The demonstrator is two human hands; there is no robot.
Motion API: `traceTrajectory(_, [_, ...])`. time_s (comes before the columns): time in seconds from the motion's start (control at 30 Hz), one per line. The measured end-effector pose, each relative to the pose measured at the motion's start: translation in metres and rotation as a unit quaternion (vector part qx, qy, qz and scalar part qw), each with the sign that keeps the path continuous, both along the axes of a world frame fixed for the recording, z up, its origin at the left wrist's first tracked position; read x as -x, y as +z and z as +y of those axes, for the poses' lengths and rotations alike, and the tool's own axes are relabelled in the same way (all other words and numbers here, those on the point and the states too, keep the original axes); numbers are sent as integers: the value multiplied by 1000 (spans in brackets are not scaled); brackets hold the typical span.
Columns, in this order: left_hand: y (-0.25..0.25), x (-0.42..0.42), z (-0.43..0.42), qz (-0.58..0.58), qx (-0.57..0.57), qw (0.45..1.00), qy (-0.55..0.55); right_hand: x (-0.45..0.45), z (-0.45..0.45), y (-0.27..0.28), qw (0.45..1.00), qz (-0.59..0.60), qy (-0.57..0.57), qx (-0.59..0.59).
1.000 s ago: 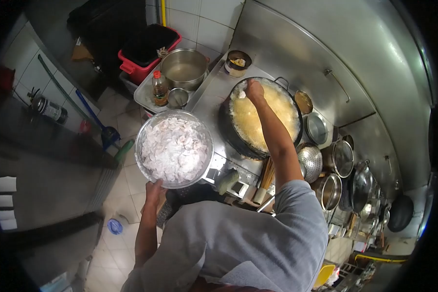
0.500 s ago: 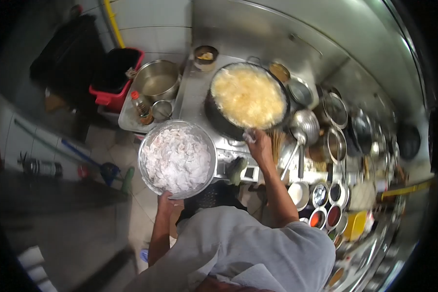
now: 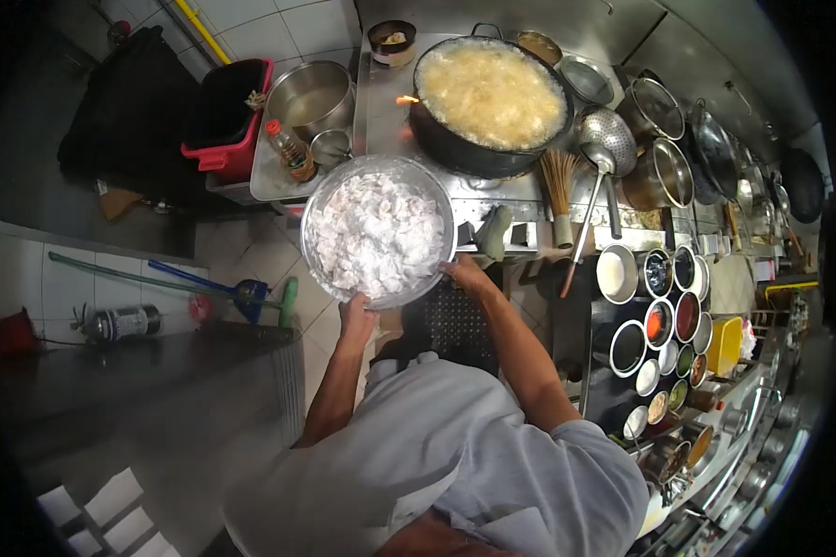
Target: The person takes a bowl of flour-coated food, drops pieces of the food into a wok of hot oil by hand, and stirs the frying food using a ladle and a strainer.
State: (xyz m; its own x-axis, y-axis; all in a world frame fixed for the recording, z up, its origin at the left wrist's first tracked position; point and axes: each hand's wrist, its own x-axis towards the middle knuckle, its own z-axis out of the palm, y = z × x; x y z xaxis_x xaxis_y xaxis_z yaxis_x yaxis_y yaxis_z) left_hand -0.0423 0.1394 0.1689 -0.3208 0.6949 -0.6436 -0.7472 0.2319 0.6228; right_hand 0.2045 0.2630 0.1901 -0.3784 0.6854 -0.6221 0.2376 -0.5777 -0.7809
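A wide metal bowl (image 3: 312,258) is held between my two hands, full of white-floured pieces (image 3: 373,232). My left hand (image 3: 357,316) grips its near rim, fingers partly hidden beneath. On the right side of the same rim, my right hand (image 3: 467,276) is closed, with some fingers out of sight below. Just beyond the bowl stands a large black pot (image 3: 478,165) of bubbling, foamy golden oil (image 3: 492,97), with pale pieces showing in the foam. A small orange flame (image 3: 407,99) shows at the pot's left side.
Right of the pot are a bamboo brush (image 3: 558,186), a perforated skimmer (image 3: 607,139) and metal pots (image 3: 658,176). Several seasoning bowls (image 3: 618,274) stand at the right. To the left are a red-capped bottle (image 3: 291,151), a steel pot (image 3: 311,97) and a red bin (image 3: 223,162).
My right hand has left the pot's near edge, where it had a whitish piece, and now grips the bowl's rim. The view has shifted; my left hand still holds the bowl.
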Motion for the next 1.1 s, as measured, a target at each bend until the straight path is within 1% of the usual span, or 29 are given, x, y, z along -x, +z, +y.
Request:
traceTrajectory(0.07, [3, 2, -2, -2, -7, 1000, -11, 2, 0, -30, 998, 41, -20, 37])
traceTrajectory(0.1, [5, 1, -3, -9, -11, 1000, -22, 5, -2, -67, 998, 41, -28, 36])
traceTrajectory(0.17, [13, -1, -4, 21, -8, 999, -23, 19, -12, -139, 992, 93, -78, -32])
traceTrajectory(0.2, [15, -1, -5, 29, -27, 999, -34, 19, -18, -114, 990, 93, -96, -48])
traceTrajectory(0.23, [-22, 19, -14, 28, -9, 998, -58, 16, -30, -86, 987, 88, -123, -60])
traceTrajectory(0.27, [-6, 14, -16, 22, 20, 997, -67, 16, -40, -95, 986, 111, -123, -23])
traceTrajectory(0.3, [-3, 11, -18, 8, -39, 996, -82, 11, -46, -108, 982, 135, -130, 12])
traceTrajectory(0.33, [9, 8, -20, 16, -26, 993, -115, -5, -60, -57, 979, 135, -152, -10])
traceTrajectory(0.37, [10, 9, -21, 49, 1, 989, -141, -17, -73, -43, 984, 110, -143, -8])
traceTrajectory(0.43, [65, -30, -27, 89, -12, 982, -165, -48, -102, 36, 973, 73, -221, 7])
traceTrajectory(0.47, [71, -35, -33, 92, -18, 976, -195, -60, -120, 36, 974, 89, -207, -27])
traceTrajectory(0.5, [81, -35, -34, 99, -15, 969, -224, -72, -140, 56, 959, 121, -249, -52])
traceTrajectory(0.53, [102, -48, -35, 113, -4, 960, -256, -72, -158, 53, 936, 139, -308, -98])
traceTrajectory(0.57, [119, -54, -41, 129, 2, 950, -286, -79, -176, 62, 946, 106, -301, -60])
traceTrajectory(0.6, [121, -45, -46, 183, -33, 917, -354, -85, -199, 73, 937, 83, -334, -65])
traceTrajectory(0.63, [141, -59, -51, 182, -37, 903, -387, -87, -220, 88, 928, 61, -361, -67])
traceTrajectory(0.7, [211, -85, -75, 139, -39, 907, -395, -104, -282, 177, 911, 56, -405, -57])
traceTrajectory(0.73, [225, -93, -81, 121, -64, 885, -445, -106, -309, 205, 906, 51, -416, -50])
traceTrajectory(0.77, [224, -98, -82, 118, -70, 877, -460, -101, -332, 206, 885, -26, -462, -51])
traceTrajectory(0.8, [222, -104, -78, 112, -93, 858, -493, -94, -352, 213, 861, -26, -505, -44])
traceTrajectory(0.83, [223, -111, -83, 104, -98, 835, -532, -89, -381, 221, 832, 43, -553, -14])
traceTrajectory(0.87, [234, -124, -93, 96, -104, 809, -570, -91, -413, 228, 811, -23, -583, -52])
traceTrajectory(0.9, [251, -158, -113, 83, -93, 778, -616, -94, -446, 234, 781, -11, -624, -16])
traceTrajectory(0.93, [206, -217, -107, 88, -80, 741, -661, -120, -450, 178, 713, -9, -699, -50])
traceTrajectory(0.97, [204, -244, -124, 88, -71, 705, -700, -121, -482, 140, 705, -52, -707, 16])
traceTrajectory(1.0, [201, -269, -142, 37, -87, 672, -735, -120, -512, 131, 660, -75, -745, 69])
traceTrajectory(1.03, [205, -296, -157, 0, -113, 621, -776, -114, -535, 130, 587, -14, -808, 43])
traceTrajectory(1.07, [160, -306, -162, 48, -136, 555, -819, -109, -560, 129, 554, 29, -831, 40])
traceTrajectory(1.1, [151, -325, -179, 60, -135, 517, -843, -105, -577, 133, 510, 58, -858, -29])
